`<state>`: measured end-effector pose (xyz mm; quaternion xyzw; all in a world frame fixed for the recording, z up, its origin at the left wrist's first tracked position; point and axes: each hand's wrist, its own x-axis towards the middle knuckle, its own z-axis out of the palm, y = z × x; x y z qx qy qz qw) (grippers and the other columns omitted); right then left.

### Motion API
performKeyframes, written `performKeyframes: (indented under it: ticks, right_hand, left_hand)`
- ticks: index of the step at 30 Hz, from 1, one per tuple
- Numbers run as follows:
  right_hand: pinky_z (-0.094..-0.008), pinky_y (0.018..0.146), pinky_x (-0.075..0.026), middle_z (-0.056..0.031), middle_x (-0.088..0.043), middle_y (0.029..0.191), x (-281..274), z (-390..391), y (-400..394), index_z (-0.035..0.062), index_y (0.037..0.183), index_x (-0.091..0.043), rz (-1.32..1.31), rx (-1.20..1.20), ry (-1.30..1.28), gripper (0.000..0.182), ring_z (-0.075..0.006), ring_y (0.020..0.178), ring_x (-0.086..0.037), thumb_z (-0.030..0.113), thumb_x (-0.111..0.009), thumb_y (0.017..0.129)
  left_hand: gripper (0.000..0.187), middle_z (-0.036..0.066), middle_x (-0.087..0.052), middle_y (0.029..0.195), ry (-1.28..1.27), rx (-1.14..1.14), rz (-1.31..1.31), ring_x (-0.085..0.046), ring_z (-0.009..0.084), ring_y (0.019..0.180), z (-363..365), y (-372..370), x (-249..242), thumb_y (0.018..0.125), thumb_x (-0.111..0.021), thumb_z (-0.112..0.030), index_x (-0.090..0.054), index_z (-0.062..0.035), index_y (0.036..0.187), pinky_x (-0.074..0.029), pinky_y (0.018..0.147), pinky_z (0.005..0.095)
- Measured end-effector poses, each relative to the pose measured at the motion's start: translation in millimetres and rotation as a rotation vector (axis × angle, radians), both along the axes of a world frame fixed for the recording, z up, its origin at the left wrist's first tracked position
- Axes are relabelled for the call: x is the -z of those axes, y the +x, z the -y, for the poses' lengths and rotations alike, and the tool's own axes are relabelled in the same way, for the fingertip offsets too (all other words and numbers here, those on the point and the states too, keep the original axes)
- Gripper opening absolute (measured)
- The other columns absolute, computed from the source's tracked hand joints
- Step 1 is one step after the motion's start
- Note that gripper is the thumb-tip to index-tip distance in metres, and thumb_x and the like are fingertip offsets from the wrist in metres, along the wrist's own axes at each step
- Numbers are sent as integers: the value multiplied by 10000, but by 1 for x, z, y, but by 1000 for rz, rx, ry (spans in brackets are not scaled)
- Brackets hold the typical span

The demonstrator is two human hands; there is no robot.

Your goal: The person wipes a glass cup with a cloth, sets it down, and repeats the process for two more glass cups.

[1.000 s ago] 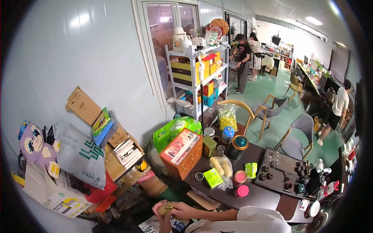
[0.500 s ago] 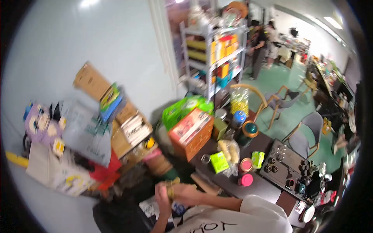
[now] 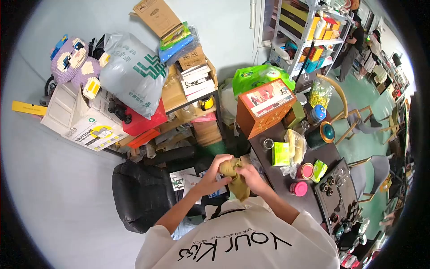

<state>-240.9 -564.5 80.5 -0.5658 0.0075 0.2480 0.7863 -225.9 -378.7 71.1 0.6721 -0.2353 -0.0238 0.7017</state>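
An olive-brown cloth (image 3: 238,187) is bunched up in front of my white shirt, its lower end hanging loose. My left hand (image 3: 216,174) is curled round the upper left side of the bundle. On the other side, my right hand (image 3: 251,178) grips the cloth, with its fingers partly hidden in the folds. Both hands are close together, above a black armchair (image 3: 134,193) with printed papers (image 3: 181,177) on its seat. Just right of my hands is the edge of a dark table (image 3: 275,179).
The table holds a wooden box (image 3: 264,107), a green packet (image 3: 281,154), pink-lidded jars (image 3: 298,188) and a tea tray (image 3: 338,197). A shelf with bags and boxes (image 3: 197,83) stands at the left wall. People (image 3: 356,45) stand far back.
My view has turned left and tilted, so the room sits further right in the picture. My hands appear higher, and more of the cloth shows between them.
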Motion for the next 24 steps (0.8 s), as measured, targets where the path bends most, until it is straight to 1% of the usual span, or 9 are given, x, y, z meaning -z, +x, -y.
performKeyframes:
  ticks: [2, 4, 6, 10, 12, 14, 20, 22, 24]
  right_hand:
    - [-354, 814, -490, -88, -650, 1057, -6, -6, 0, -4, 1109, -598, 234, 11, -97, 258, -230, 947, -619, 174, -539, 931]
    - [-372, 840, -485, -142, -624, 1096, -20, -6, -3, -8, 1118, -587, 1036, -88, -688, 266, -320, 962, -603, 107, -585, 878]
    - [-393, 847, -482, -178, -593, 1108, -20, -9, -9, -2, 1120, -579, 980, -97, -690, 296, -377, 975, -572, 71, -621, 836]
    - [-378, 920, -461, -154, -614, 1166, -17, -17, -12, 0, 1166, -575, 969, -11, -528, 307, -303, 1048, -593, 101, -601, 877]
    - [-363, 950, -447, -109, -623, 1210, -14, -19, -18, 7, 1191, -584, -5, -21, 167, 313, -215, 1082, -596, 195, -548, 943]
    - [-351, 946, -451, -81, -631, 1202, -14, -12, -14, 17, 1214, -583, -73, -32, 290, 377, -170, 1072, -601, 302, -499, 982]
    - [-411, 960, -487, -118, -652, 1160, -26, -11, -8, 43, 1234, -568, -607, 88, 463, 432, -253, 1051, -636, 392, -443, 1013]
    - [-430, 978, -483, -118, -633, 1207, -14, -12, -6, 60, 1275, -546, -628, 61, 520, 483, -256, 1087, -623, 449, -403, 1027]
    - [-428, 985, -479, -114, -604, 1261, -11, -18, -3, 74, 1317, -518, -581, 98, 596, 530, -249, 1131, -601, 496, -380, 1028]
  left_hand:
    - [415, 64, -578, 1189, -249, 15, -343, -545, 164, 1159, 11, -7, -24, 865, -690, -136, -557, -18, 1240, -393, 1008, 285]
    - [290, 53, -583, 1134, -328, -123, -833, -542, 140, 1087, 12, -4, -22, 952, -561, -137, -562, -11, 1214, -406, 971, 279]
    - [239, 41, -584, 1048, -198, -214, -697, -538, 116, 987, 19, -8, -16, 992, -478, -171, -580, -8, 1134, -421, 913, 263]
    - [246, 65, -563, 947, -142, -444, -304, -536, 152, 872, 24, -12, -11, 947, -553, -222, -566, 1, 1050, -445, 815, 292]
    - [326, 100, -564, 938, -64, -428, 126, -553, 204, 882, 17, -8, -2, 883, -619, -252, -559, 2, 1077, -456, 798, 320]
    - [400, 145, -582, 987, -3, -405, 222, -564, 260, 865, 8, -2, 1, 828, -661, -260, -553, 7, 1106, -472, 806, 347]
    - [613, 162, -592, 1179, 300, 91, 584, -573, 289, 981, -17, 16, -18, 725, -850, -234, -570, -3, 1219, -477, 863, 371]
    - [668, 156, -578, 1246, 325, 138, 516, -563, 263, 1093, -15, 15, -18, 726, -861, -206, -530, -11, 1273, -465, 938, 366]
    - [749, 142, -572, 1290, -104, 14, -74, -527, 255, 1225, 4, -1, -20, 743, -853, -215, -447, -39, 1348, -432, 1024, 386]
